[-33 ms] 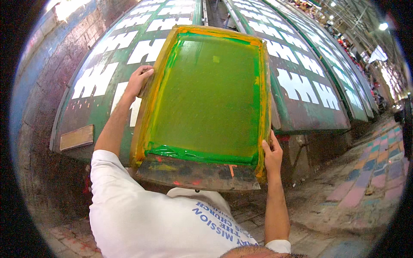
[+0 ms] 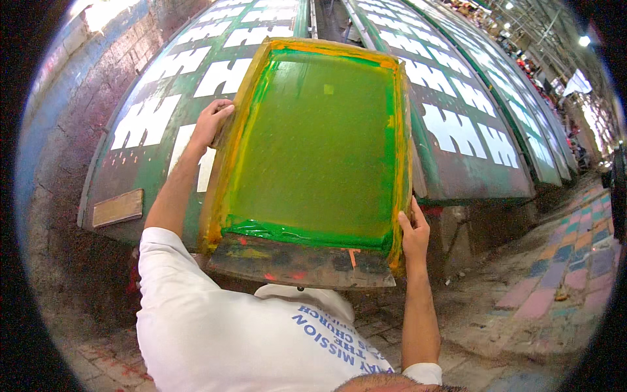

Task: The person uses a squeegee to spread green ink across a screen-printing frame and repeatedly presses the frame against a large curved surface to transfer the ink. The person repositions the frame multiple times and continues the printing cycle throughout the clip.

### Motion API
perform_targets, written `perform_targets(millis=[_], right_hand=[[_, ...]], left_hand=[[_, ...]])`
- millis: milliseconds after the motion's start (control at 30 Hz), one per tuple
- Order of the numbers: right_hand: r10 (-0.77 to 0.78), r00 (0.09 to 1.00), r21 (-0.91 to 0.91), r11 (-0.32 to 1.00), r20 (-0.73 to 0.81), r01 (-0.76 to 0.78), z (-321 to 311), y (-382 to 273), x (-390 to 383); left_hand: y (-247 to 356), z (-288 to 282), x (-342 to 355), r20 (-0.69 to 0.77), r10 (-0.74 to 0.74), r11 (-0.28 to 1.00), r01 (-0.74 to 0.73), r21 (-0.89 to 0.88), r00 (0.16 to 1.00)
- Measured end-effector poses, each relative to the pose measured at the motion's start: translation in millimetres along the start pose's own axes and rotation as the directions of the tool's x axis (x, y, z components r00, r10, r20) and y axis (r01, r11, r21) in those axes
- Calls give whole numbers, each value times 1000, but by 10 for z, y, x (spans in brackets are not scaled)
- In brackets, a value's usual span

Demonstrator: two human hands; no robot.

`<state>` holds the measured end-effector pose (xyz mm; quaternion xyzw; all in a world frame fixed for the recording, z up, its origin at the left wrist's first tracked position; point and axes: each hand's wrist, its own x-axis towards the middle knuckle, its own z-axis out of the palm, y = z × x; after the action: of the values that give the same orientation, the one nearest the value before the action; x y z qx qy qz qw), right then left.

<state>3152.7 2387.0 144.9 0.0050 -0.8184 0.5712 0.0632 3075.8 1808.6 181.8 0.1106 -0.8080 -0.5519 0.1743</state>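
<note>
Though part-curled, hands (image 2: pixel 214 123) (image 2: pixel 415 236) on frame (image 2: pixel 333 48)

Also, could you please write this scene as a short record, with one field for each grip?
Held thing: green screen with yellow-orange edges
Left grip: on the screen's left side, upper half
Right grip: on its right side, lower half
Tables: long, leading away, bearing rows of white pieces
Wooden block: flat, near end of the left table
Floor: pink, blue and orange patches at right
</note>
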Motion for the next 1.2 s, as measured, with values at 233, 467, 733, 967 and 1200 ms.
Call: perform_targets(millis=[233,467,733,967,1200], right_hand=[[-7,976,153,988,218,-28,40,317,979],[-180,835,259,965,520,47,457,293,1785],[-356,431,367,928,829,61,1326,-46,1969],[-450,165,452,892,878,23,2331,-348,1600],[-430,-56,432,902,901,28,3190,-552,1520]], left_hand=[[97,-45,-206,-218,-62,989,89,116,974],[318,-398,-1484,-537,-49,973,162,165,842],[965,-540,-3836,-854,-134,892,437,117,502],[1246,-290,-5178,-948,-263,938,276,-208,180],[1032,-32,-5563,-964,-261,883,389,-262,-57]])
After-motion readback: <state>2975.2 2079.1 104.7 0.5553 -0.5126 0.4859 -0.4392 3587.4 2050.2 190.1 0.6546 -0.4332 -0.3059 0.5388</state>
